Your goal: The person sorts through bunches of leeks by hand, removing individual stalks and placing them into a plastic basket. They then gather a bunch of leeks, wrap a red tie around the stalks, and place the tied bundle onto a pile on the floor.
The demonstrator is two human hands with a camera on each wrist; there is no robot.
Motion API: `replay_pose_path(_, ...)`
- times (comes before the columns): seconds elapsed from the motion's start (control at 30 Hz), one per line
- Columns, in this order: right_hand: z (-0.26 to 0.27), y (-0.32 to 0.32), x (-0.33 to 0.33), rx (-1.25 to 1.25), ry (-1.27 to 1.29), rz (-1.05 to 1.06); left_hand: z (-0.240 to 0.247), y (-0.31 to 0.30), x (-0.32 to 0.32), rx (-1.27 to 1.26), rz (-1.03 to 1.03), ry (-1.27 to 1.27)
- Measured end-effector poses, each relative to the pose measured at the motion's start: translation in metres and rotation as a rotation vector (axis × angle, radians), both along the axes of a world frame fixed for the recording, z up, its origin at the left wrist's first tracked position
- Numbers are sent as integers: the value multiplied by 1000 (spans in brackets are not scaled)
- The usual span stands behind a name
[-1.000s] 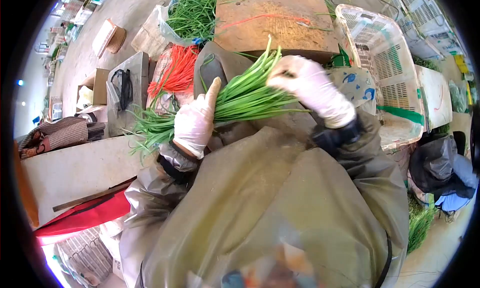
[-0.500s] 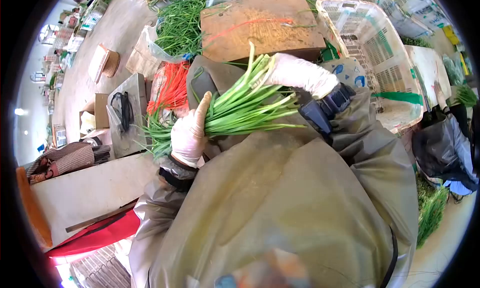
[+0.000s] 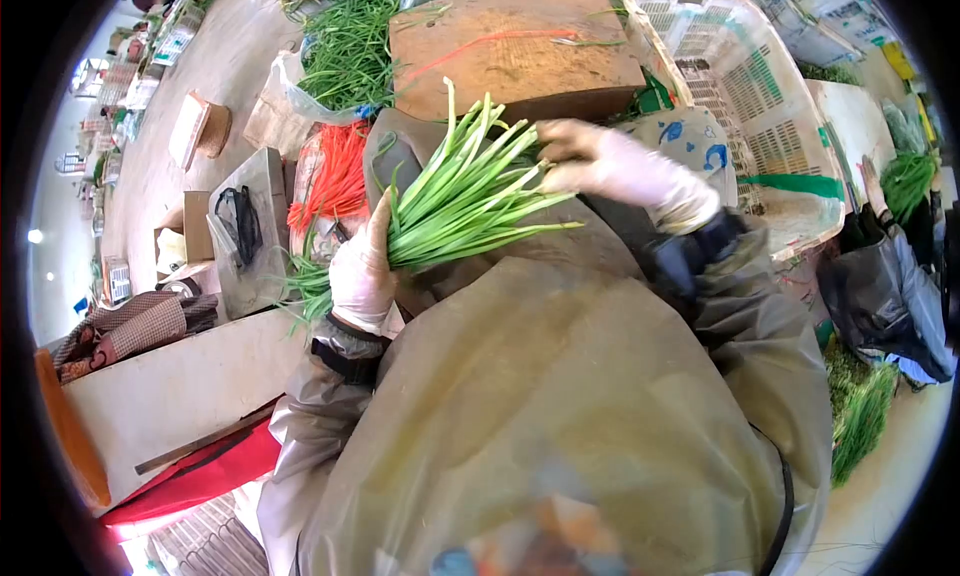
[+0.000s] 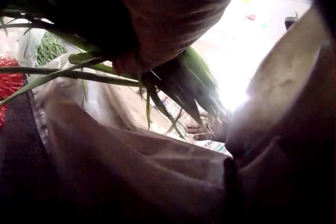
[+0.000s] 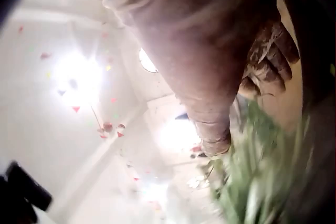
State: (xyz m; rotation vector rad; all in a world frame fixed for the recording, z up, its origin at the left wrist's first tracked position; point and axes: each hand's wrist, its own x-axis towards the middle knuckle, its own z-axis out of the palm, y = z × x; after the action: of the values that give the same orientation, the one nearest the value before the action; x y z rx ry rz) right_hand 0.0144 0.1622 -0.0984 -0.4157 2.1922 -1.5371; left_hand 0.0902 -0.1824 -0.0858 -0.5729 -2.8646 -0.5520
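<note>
In the head view, my gloved left hand [image 3: 362,281] grips a bundle of long green chives [image 3: 470,201] over my lap, thumb pointing up along its near side. The pale stem ends fan out toward the upper right, and the leafy tips hang behind the hand at lower left. My gloved right hand [image 3: 610,166] is blurred close beside the stem ends. In the right wrist view its fingers [image 5: 273,71] are loosely bent with nothing between them, and the thumb reaches down to the chives [image 5: 257,176]. The left wrist view is dark, with the glove wrapped over the bundle.
A wooden block [image 3: 515,61] stands ahead, a bag of chives [image 3: 350,51] to its left. Red ties [image 3: 330,176] lie near my left hand. A white plastic crate [image 3: 835,216] is at right, a pale board [image 3: 190,406] at left. A brown apron [image 3: 560,376] covers my lap.
My right hand came onto the stem ends, then drew back to the right. The stems now fan out more at that end. My left hand keeps its grip.
</note>
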Motion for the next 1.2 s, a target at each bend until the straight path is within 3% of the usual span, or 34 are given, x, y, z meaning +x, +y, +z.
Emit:
replay_pose_path(0.07, 18, -13, -4, 198, 84, 176, -1, 1, -1, -79, 24, -66)
replay_pose_path(0.1, 2, -3, -12, 108, 223, 97, -2, 2, 1, -76, 13, -21)
replay_pose_path(0.2, -10, 29, -32, 450, 180, -249, 0, 1, 4, -116, 0, -19)
replay_pose_path(0.33, -4, 21, -39, 88, 165, -204, 1, 4, 2, -80, -41, -16)
replay_pose_path(0.4, 14, 9, -41, 259, 148, -109, 5, 9, -1, -97, -42, -17)
replay_pose_path(0.5, 15, -11, -41, 168, -8, 166, 7, 11, -4, -114, -53, -7)
replay_pose_path(0.6, 16, -4, -47, 149, 72, 100, 3, 7, -4, -109, -92, 23)
replay_pose_path(0.63, 10, 10, -51, 21, 194, 61, 2, 5, -4, -96, -79, 27)
replay_pose_path(0.67, 11, 26, -52, 149, 158, -95, 1, 3, -1, -82, -63, 29)
replay_pose_path(0.73, -31, 73, -75, 751, 247, -135, 3, 1, 4, -62, -31, 9)
replay_pose_path(0.77, -23, 68, -68, 752, 248, -135, 1, 1, 3, -32, -39, 15)
replay_pose_path(0.83, 7, 44, -47, 392, 303, -229, -1, 2, -2, 27, -63, -2)
replay_pose_path(0.93, 33, -17, -34, -50, 172, -16, -3, 7, -6, 68, -110, -135)
replay_pose_path(1.0, 37, -21, -48, 177, 269, 95, -2, 10, -3, 114, -109, -177)
replay_pose_path(1.03, 22, -5, -59, 214, 412, -18, -1, 10, -1, 162, -97, -219)
replay_pose_path(1.07, 17, 13, -71, 394, 327, -191, -1, 10, 1, 213, -79, -258)
replay_pose_path(1.13, 2, 35, -75, -94, 74, -234, 3, 8, 5, 268, -46, -315)
replay_pose_path(1.17, 3, 36, -63, -12, 164, -13, -1, 5, 7, 286, 30, -364)
replay_pose_path(1.2, 14, 19, -43, -96, 13, 100, -7, 1, 8, 302, 103, -417)
